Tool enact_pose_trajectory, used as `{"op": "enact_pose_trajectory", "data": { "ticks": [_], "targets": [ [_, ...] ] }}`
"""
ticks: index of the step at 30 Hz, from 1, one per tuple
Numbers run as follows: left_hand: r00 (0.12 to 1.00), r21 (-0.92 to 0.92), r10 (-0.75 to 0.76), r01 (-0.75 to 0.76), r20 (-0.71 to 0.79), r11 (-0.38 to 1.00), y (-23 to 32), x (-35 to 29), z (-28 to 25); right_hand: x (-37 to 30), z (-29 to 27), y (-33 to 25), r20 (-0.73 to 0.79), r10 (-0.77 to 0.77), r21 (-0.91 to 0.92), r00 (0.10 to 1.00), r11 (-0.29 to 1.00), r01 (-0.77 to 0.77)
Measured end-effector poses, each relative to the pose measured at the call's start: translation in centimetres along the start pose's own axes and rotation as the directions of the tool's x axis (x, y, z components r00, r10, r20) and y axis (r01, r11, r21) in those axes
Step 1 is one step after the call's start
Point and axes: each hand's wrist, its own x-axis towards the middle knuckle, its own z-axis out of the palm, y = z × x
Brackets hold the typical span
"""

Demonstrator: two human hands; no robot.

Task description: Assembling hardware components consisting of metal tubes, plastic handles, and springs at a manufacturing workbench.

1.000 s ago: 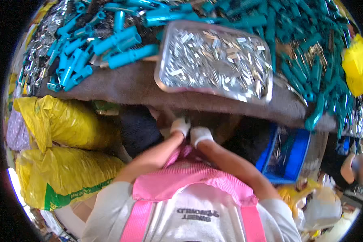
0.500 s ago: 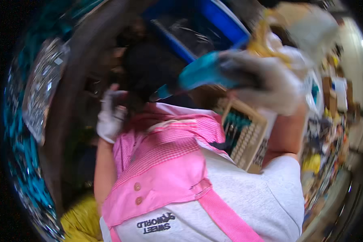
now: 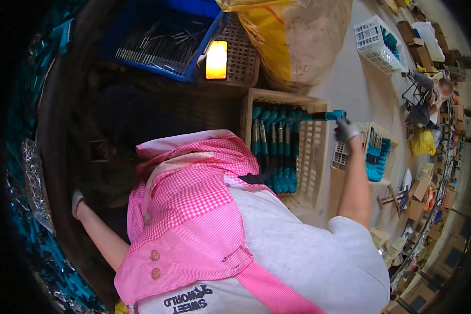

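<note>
1. A slip is possible: the teal-and-black tool (image 3: pixel 327 115) is gripped near its teal end by the gloved right hand (image 3: pixel 346 131), so its far end could be tipped by its own weight.
2. The tool is held across the right rim of the beige slatted crate (image 3: pixel 315 162); the rim could be struck if the wrist were dropped too soon.
3. The similar teal tools (image 3: pixel 282 149) are packed closely side by side in that crate, and their row could be knocked askew by a crooked contact.
4. The right arm is stretched well out from the body, the fingers being wrapped around the tool, which is pointed leftward and roughly level in view.
5. The left arm is reached out the other way; the left hand (image 3: pixel 77 203) is partly lost in shadow by the dark bench edge (image 3: pixel 63 157), and its grip cannot be made out.
</note>
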Motion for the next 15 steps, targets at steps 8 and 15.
{"op": "enact_pose_trajectory", "data": {
  "ticks": [8, 15],
  "targets": [
    [0.993, 0.143, 0.065, -0.079, 0.098, 0.987, 1.2, 1.3, 2.2, -7.3, 11.7, 14.8, 0.186, 0.465, 0.946, 0.866, 0.152, -0.285],
    [0.974, 0.279, 0.066, -0.127, 0.219, 0.952, 2.0, -0.9, 1.4, -3.7, 9.2, 26.6, -0.049, 0.725, 0.739, 0.687, 0.489, -0.464]
  ]
}}
